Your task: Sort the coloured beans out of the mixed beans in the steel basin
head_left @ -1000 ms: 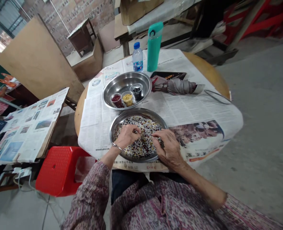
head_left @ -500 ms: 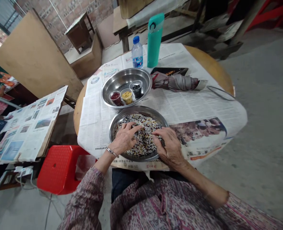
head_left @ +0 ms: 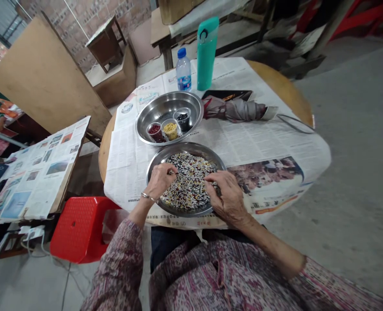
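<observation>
Mixed beans and grains (head_left: 188,190) in a steel plate (head_left: 185,149) on the newspaper-covered bench (head_left: 285,84): light, loose, slippery, so best moved by the plate's rim. Curled left hand (head_left: 159,181) among them, any hold hidden; half-open right hand (head_left: 227,198) resting, holding nothing visible.

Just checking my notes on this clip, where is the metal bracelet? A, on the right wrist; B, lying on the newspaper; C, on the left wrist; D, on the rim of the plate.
C: the metal bangle circles the left wrist, just behind the left hand, which is over the mixed grains in the steel plate.
</observation>
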Demonstrator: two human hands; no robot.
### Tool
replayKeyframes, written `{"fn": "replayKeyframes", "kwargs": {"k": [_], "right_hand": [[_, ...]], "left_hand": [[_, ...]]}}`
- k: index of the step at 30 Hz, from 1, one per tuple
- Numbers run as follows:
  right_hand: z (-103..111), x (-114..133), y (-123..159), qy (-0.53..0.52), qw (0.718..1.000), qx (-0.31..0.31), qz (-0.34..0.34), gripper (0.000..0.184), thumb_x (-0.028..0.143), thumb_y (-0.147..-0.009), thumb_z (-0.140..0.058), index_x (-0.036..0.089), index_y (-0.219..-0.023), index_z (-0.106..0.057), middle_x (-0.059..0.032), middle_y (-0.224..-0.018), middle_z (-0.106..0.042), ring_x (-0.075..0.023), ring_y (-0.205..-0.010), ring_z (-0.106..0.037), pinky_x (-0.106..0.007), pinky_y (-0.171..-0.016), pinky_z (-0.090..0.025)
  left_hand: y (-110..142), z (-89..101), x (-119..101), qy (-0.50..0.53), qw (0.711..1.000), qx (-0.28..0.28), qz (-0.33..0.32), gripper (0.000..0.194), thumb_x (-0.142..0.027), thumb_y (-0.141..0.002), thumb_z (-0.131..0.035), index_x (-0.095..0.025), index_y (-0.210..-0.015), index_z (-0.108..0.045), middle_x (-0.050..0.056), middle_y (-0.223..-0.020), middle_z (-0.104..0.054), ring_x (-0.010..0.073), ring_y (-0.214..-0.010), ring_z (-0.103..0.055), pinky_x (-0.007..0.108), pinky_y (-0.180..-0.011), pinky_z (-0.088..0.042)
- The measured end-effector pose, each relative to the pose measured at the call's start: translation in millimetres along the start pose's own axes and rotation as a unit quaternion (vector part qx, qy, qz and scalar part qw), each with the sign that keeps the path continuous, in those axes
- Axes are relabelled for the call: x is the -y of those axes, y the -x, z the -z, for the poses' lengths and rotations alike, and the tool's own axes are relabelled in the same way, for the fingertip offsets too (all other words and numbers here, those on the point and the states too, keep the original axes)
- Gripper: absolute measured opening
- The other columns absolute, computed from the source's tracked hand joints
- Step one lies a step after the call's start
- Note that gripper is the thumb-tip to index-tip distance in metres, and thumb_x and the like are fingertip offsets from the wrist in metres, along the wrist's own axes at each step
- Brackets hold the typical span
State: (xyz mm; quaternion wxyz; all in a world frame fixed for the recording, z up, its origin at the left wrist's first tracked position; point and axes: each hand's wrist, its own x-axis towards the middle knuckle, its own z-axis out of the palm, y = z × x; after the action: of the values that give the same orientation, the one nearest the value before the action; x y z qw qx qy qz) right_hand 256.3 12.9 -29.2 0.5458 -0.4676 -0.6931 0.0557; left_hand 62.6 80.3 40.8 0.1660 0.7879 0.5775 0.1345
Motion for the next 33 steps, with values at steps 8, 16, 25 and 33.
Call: {"fn": "replayKeyframes", "kwargs": {"k": [8,16,25,33], "right_hand": [[-0.2,-1.8,1.2,0.005,1.0,0.005,0.014,0.019,0.014,-0.088,-0.055,0.024,-0.104,-0.058,-0.005,-0.095,-0.068,-0.0231,-0.092,-0.062,-0.045,-0.094,-0.047],[-0.5,-1.7,1.1,0.007,1.0,0.003,0.014,0.019,0.014,-0.088,-0.055,0.024,-0.104,-0.058,-0.0047,-0.095,-0.068,-0.0231,-0.092,-0.062,-0.046,-0.093,-0.047],[-0.3,-1.5,1.1,0.006,1.0,0.004,0.016,0.019,0.014,-0.087,-0.055,0.023,-0.104,-0.058,-0.0051,-0.095,-0.068,-0.0229,-0.092,-0.062,-0.045,-0.094,-0.047],[-0.4,-1.5,0.6,0.007,1.0,0.001,0.014,0.019,0.013,-0.087,-0.055,0.023,-0.103,-0.058,-0.0048,-0.095,-0.069,-0.0225,-0.091,-0.062,-0.045,-0.094,-0.047]], "left_hand": [[37.4,-0.9,-18.8,0.085,0.99,0.053,-0.098,0.019,-0.014,-0.088,-0.06,-0.021,-0.103,-0.069,0.002,-0.098,-0.069,0.0134,-0.084,-0.064,0.028,-0.087,-0.052],[3.5,-1.1,3.2,-0.073,0.995,0.055,-0.049,0.03,-0.016,-0.08,-0.069,-0.019,-0.11,-0.068,0.008,-0.115,-0.061,0.0225,-0.108,-0.059,0.039,-0.104,-0.046],[-2.9,-5.0,-14.0,-0.047,0.996,0.062,-0.031,0.015,-0.005,-0.077,-0.061,-0.016,-0.08,-0.071,0.004,-0.084,-0.071,0.0182,-0.085,-0.065,0.03,-0.087,-0.052],[41.9,-10.2,-32.7,0.093,0.981,0.112,-0.129,0.017,-0.008,-0.085,-0.06,-0.018,-0.093,-0.071,0.0,-0.089,-0.073,0.0124,-0.081,-0.066,0.023,-0.081,-0.052]]}}
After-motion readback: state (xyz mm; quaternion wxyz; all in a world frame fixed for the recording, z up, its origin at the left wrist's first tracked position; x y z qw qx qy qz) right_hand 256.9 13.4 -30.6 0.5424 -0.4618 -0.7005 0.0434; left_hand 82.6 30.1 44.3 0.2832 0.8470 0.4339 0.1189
